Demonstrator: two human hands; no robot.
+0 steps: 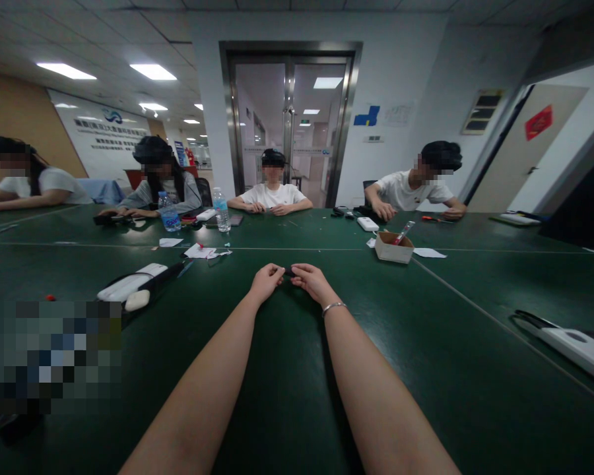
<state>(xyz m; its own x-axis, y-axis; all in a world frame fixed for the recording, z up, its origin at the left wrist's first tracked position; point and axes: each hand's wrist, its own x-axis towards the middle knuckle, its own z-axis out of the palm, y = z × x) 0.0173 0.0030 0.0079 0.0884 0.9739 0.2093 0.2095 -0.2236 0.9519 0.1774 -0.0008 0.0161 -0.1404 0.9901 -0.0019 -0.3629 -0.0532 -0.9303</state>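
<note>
Head view: small dark object (289,271) lies between the fingertips, at two o'clock from the left hand (266,284), ten o'clock from the right hand (313,282). Both appear pinched nearly closed on it; long axis seemingly nine-to-three; neither hand clearly nearer.

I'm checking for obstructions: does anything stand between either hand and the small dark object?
Nothing visible does: the small dark object is held directly between the left hand and the right hand.
</note>
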